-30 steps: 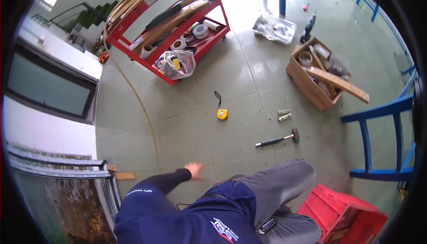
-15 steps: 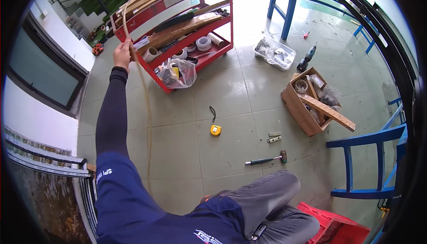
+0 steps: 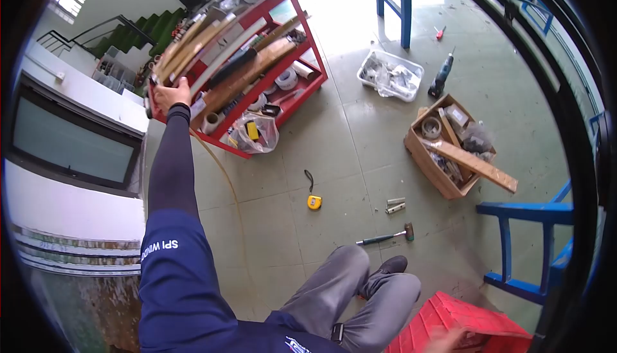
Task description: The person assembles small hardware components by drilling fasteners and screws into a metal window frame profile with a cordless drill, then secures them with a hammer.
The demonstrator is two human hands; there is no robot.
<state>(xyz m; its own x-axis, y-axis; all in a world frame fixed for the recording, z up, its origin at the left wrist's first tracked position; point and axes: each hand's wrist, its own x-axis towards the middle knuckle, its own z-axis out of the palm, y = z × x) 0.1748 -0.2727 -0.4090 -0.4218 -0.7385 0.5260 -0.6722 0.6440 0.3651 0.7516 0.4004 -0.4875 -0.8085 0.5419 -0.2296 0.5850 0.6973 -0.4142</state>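
My left hand (image 3: 172, 98) is at the left end of the red cart (image 3: 307, 96), fingers curled and mostly hidden, thumb uppermost. A long, thin yellowish strip (image 3: 222, 168) runs from behind my wrist down to the floor and appears to be in that hand. Long wooden pieces (image 3: 193, 44) lie on the cart just above the hand. My right hand (image 3: 443, 341) is a smeared shape at the bottom edge, in front of the red plastic crate (image 3: 434, 324); its fingers cannot be made out.
On the tiled floor lie a yellow tape measure (image 3: 314, 202), a mallet (image 3: 389, 235) and small metal pieces (image 3: 396, 206). Beyond are a cardboard box (image 3: 434, 168), a clear plastic tub (image 3: 406, 93), a cordless drill (image 3: 441, 76) and a red screwdriver (image 3: 440, 33). Blue metal frames (image 3: 504, 250) stand right.
My left hand has moved down and left against the cart's end, and the strip sits lower. My legs have shifted, showing a shoe. A blurred right hand has appeared by the crate.
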